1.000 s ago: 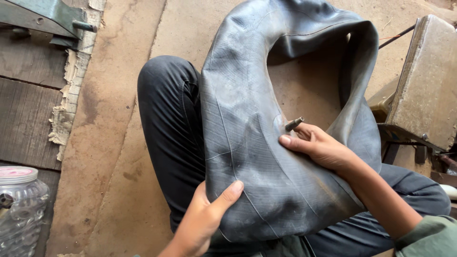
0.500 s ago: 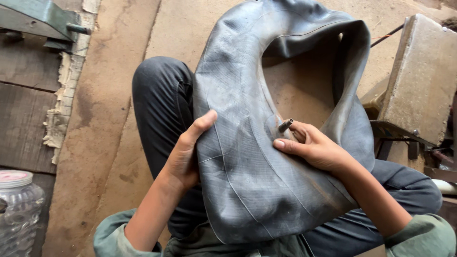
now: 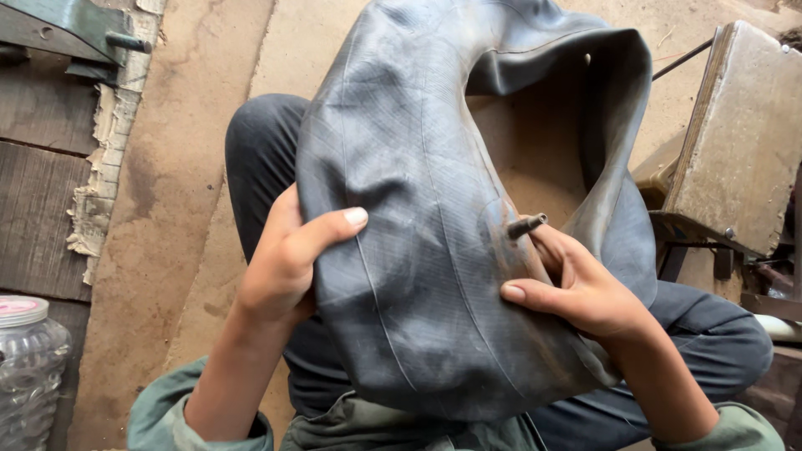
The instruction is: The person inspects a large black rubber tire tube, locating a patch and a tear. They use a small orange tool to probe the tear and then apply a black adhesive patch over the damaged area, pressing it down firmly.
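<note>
Across the lap, head view: limp tube draped over knees. Left hand clamps its outer edge, thumb on top; right hand pinches rubber just under valve. Loose grip could let tube slide to floor; valve may bend.

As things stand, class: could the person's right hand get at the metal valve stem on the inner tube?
Probably yes. The right hand already rests on the inner tube just below the valve stem, with nothing between them; the left hand holds the tube's far edge.

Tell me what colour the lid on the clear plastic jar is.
The clear plastic jar has a pink lid, seen in the head view's lower left.
</note>
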